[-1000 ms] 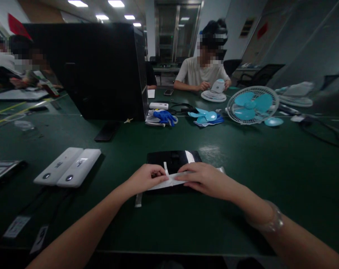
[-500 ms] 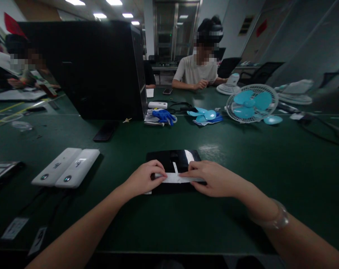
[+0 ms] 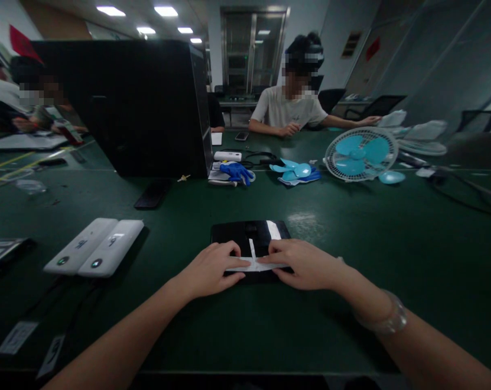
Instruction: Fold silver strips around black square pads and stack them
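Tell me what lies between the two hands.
In the head view, a white strip spans the gap between the left hand and right hand, over a flat black object; a narrow white piece meets it.

Black object [image 3: 229, 233]: we see it lying flat on the green table [image 3: 302, 336], roughly rectangular, with 1 white band [image 3: 273, 230] toward its far right.
White strip [image 3: 254, 267]: it runs crosswise over the object, partly hidden from us.
Narrow tab [image 3: 252, 248]: 1, white, pointing away from us at mid-strip.
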A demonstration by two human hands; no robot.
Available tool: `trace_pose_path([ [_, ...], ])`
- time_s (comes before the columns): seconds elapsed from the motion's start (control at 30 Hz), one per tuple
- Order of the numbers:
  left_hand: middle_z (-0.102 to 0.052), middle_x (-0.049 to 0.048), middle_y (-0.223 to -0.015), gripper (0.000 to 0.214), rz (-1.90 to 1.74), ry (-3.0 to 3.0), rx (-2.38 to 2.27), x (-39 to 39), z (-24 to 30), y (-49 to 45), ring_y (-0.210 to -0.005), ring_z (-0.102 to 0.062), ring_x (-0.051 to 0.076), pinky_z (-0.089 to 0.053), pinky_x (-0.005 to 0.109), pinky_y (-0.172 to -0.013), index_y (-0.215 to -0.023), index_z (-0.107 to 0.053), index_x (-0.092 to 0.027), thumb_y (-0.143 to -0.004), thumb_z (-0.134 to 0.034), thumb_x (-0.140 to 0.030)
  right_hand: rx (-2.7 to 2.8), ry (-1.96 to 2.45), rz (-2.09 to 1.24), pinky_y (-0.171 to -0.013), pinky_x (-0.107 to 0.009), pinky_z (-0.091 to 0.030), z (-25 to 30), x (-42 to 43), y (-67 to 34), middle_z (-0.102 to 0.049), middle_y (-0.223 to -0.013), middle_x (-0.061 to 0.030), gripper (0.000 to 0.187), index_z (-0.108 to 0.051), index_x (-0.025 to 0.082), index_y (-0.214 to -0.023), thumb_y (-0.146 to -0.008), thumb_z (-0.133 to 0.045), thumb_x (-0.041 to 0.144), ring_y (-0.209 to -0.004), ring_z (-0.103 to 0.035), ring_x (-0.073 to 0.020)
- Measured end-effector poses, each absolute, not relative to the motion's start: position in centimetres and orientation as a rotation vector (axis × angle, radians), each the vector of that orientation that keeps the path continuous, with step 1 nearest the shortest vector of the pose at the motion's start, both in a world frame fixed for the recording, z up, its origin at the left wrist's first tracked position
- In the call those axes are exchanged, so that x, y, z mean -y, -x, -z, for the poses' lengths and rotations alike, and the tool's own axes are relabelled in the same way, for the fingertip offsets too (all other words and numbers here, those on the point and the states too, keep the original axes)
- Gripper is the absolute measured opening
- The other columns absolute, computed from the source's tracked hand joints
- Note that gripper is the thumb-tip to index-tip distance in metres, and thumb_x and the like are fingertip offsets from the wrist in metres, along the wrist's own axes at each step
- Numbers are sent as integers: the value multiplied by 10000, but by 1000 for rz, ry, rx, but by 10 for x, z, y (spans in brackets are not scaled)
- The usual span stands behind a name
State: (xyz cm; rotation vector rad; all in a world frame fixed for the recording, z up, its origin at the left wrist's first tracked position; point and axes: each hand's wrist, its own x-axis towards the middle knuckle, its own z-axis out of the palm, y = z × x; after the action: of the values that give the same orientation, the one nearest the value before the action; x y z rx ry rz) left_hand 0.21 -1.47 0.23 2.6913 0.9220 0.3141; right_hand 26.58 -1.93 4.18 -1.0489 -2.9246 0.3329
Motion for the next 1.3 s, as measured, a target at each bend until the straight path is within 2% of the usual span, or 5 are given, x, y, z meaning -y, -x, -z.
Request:
trace_pose_path([
  [0.17, -567, 47, -1118, 326, -346, -2724, -935, 15, -3, -3, -999, -540, 224, -433, 390, -836, -1210, -611, -316, -896, -542, -373, 2881, 1045, -291, -762, -315, -435, -36, 17, -264, -568, -1052, -50, 346, -647, 290, -1188, -853, -562, 305, -863, -540, -166],
  [0.37, -520, 52, -1361, 480, -355, -2737, -810, 17, -5, -5, -1237, -454, 265, -352, 454, -1012, -1325, -517, -280, -874, -556, -442, 2857, 1036, -253, -835, -333, -441, -29, 15, -264, -574, -1121, -40, 326, -653, 305, -1179, -864, -569, 305, -959, -547, -178],
  [0.73, -551, 80, -1360, 585, -328, -2679, -720, 20, -8, -8, -1277, -454, 273, -287, 479, -1073, -1360, -486, -239, -842, -573, -499, 2799, 1106, -334, -1002, -432, -393, -32, 19, -260, -462, -1373, -53, 300, -650, 264, -1140, -854, -571, 305, -1218, -462, -238],
  [1.13, -570, 100, -1333, 614, -400, -2661, -705, 18, -7, -8, -1244, -487, 274, -284, 461, -1072, -1338, -511, -220, -828, -567, -556, 2790, 1124, -402, -1093, -468, -302, -26, 18, -257, -382, -1457, -123, 682, -504, 185, -1316, -742, -676, 510, -1331, -355, -278],
  [1.3, -604, 66, -1289, 549, -525, -2548, -704, 16, -9, -3, -1196, -519, 261, -315, 442, -1041, -1319, -523, -262, -833, -582, -511, 2768, 1097, -404, -1088, -460, -312, -25, 17, -259, -412, -1433, -128, 725, -477, 180, -1348, -730, -693, 493, -1316, -372, -272],
])
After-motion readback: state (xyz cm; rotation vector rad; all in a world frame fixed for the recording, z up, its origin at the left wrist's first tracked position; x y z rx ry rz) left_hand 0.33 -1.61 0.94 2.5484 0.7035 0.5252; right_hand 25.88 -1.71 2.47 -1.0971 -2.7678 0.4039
